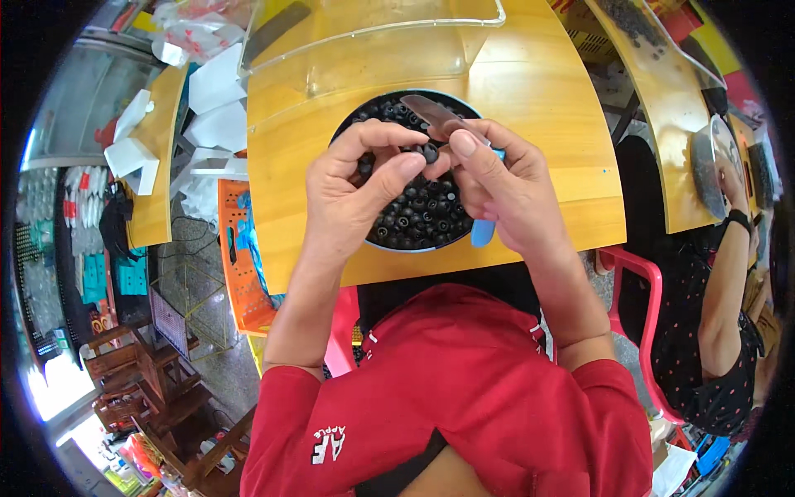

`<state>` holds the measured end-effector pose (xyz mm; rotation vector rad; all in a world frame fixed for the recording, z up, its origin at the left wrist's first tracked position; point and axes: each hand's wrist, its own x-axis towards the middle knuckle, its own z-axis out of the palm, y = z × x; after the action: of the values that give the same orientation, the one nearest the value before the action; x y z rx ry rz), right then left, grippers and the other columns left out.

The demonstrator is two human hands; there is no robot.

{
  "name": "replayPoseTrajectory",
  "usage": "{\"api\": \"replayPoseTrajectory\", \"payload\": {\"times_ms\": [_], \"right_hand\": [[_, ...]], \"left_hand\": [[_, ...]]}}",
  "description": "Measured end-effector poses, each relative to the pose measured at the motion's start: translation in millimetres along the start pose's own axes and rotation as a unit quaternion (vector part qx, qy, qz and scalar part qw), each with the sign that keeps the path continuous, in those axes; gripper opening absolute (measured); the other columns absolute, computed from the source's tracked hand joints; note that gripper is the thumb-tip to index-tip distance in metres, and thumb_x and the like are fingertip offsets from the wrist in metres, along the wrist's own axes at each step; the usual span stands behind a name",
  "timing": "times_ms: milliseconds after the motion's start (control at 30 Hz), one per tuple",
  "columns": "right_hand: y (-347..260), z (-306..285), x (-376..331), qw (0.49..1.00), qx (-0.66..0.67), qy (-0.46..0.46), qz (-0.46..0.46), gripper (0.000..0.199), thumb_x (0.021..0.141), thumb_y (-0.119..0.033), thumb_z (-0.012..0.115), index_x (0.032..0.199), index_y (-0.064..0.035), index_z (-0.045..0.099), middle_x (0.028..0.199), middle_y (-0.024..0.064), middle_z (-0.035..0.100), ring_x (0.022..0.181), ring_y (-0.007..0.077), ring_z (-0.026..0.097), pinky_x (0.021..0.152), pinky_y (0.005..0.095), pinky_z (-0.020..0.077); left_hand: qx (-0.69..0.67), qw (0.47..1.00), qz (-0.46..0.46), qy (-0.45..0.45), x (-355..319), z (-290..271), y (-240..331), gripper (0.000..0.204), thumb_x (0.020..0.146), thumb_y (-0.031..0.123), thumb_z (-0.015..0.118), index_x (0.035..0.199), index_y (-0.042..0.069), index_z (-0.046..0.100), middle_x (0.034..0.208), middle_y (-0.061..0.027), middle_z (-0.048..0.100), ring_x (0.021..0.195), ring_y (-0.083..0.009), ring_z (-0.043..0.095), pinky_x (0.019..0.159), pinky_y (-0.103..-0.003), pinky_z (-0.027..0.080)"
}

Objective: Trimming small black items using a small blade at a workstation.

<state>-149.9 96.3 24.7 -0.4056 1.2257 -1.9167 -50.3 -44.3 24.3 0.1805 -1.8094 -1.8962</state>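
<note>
Yellow wooden table carries a round bowl full of small black beads. Above it, the left hand pinches one black bead, while the right hand grips a blue-handled knife beside it.

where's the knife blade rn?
Head view, upper centre: the knife blade juts up-left from the right hand, over the bowl of black beads.

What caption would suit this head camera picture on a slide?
Left hand holds a small black bead beside a knife in the right hand, above a bowl of beads.
</note>
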Motion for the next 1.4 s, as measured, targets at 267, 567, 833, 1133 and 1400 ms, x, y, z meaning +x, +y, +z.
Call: {"api": "replayPoseTrajectory", "payload": {"times_ms": [267,567,833,1133,1400], "right_hand": [[-1,7,2,0.997,-0.055,0.016,-0.055,0.025,0.088,-0.011,0.064,0.109,-0.0004,0.061,0.069,-0.0055,0.053,0.049,-0.0006,0.038,0.042,0.0161,0.0272],[-14,5,6,0.997,-0.074,0.008,-0.027,0.032,0.083,-0.013,0.070,0.111,-0.0011,0.060,0.076,-0.0050,0.056,0.051,-0.0009,0.039,0.043,0.0153,0.0279],[-10,-5,10,0.995,0.072,-0.056,0.050,0.028,0.086,-0.012,0.066,0.111,-0.0017,0.059,0.069,-0.0067,0.050,0.046,-0.0022,0.034,0.041,0.0151,0.0248],[-3,3,4,0.991,-0.079,0.018,-0.103,0.026,0.094,-0.016,0.054,0.113,0.0014,0.058,0.071,0.0007,0.057,0.045,-0.0002,0.034,0.041,0.0162,0.0275],[-4,3,-2,0.980,-0.163,-0.061,-0.099,0.034,0.097,-0.016,0.048,0.125,0.0008,0.054,0.067,0.0017,0.056,0.048,0.0002,0.036,0.044,0.0160,0.0297]], "left_hand": [[-0.016,1.000,0.014,-0.013,-5,-1,-10,0.018,0.085,0.003,0.065,0.103,0.003,0.062,0.079,0.0042,0.048,0.071,-0.0032,0.042,0.061,-0.016,0.033],[0.127,0.991,0.020,-0.024,-4,3,-2,0.021,0.084,0.002,0.065,0.105,0.003,0.064,0.076,0.0030,0.045,0.067,-0.0048,0.042,0.057,-0.018,0.032],[0.097,0.994,0.051,-0.021,-6,5,-9,0.020,0.084,-0.001,0.064,0.104,0.003,0.063,0.079,0.0027,0.047,0.068,-0.0051,0.040,0.060,-0.019,0.032],[-0.021,1.000,-0.008,-0.008,-6,4,-8,0.017,0.085,0.003,0.061,0.102,0.002,0.059,0.083,0.0035,0.051,0.071,-0.0022,0.043,0.062,-0.017,0.035],[-0.084,0.994,-0.069,0.025,-6,10,-6,0.015,0.085,0.006,0.061,0.100,0.002,0.059,0.080,0.0049,0.051,0.071,-0.0015,0.043,0.062,-0.017,0.036]]}}
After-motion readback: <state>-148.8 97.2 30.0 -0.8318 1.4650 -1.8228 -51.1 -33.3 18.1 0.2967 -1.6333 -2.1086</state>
